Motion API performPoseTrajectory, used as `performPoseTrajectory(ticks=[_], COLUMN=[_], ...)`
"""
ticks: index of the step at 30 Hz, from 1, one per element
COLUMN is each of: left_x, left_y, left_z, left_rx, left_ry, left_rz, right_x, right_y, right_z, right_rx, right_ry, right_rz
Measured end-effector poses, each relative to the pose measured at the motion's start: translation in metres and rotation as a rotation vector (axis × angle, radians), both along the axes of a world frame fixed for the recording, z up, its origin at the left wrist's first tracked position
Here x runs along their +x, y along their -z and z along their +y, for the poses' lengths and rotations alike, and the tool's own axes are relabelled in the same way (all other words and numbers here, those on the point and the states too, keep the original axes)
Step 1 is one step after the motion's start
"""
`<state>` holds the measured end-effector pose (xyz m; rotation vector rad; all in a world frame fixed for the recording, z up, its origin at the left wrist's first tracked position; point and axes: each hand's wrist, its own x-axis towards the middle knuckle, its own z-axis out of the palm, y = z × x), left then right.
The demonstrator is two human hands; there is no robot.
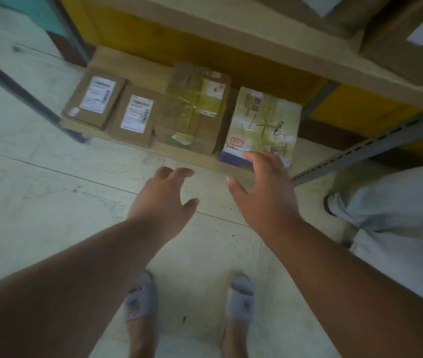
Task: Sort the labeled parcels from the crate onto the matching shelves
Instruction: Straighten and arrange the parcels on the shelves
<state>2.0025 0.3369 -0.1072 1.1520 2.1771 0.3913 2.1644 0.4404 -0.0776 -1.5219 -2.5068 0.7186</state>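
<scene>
Several parcels sit in a row on the bottom shelf board (133,65) near the floor. From the left: two small brown boxes with white labels (94,98) (135,116), a taller taped brown box (192,109), and a pale printed parcel (264,122) with pen marks. My right hand (264,192) is open, its fingertips at the near edge of the pale parcel. My left hand (164,200) hovers open over the floor just in front of the shelf, holding nothing. The crate is out of view.
An upper shelf (269,40) overhangs the parcels, with a brown box (406,42) on it at top right. Grey slotted uprights (365,148) (24,94) frame the bay. Another person's pale trouser leg (391,218) stands at right. My slippered feet (140,298) are on the tiled floor.
</scene>
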Motion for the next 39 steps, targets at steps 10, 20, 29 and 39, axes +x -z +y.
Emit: performPoseTrajectory(ticks=[10, 20, 29, 39], left_x=[-0.027, -0.064, -0.179, -0.31], left_y=[-0.235, -0.526, -0.609, -0.659], left_z=[-0.109, -0.146, -0.154, -0.123], left_rx=[0.217, 0.66, 0.813, 0.803], left_ry=[-0.156, -0.251, -0.218, -0.167], left_rz=[0.13, 0.291, 0.395, 0.433], right_x=[-0.012, -0.063, -0.184, -0.295], right_y=[-0.25, -0.562, -0.667, -0.723], right_z=[-0.091, -0.122, -0.146, -0.101], right_rx=[0.016, 0.409, 0.523, 0.524], right_ry=[-0.219, -0.387, -0.32, -0.296], right_rz=[0.176, 0.355, 0.542, 0.472])
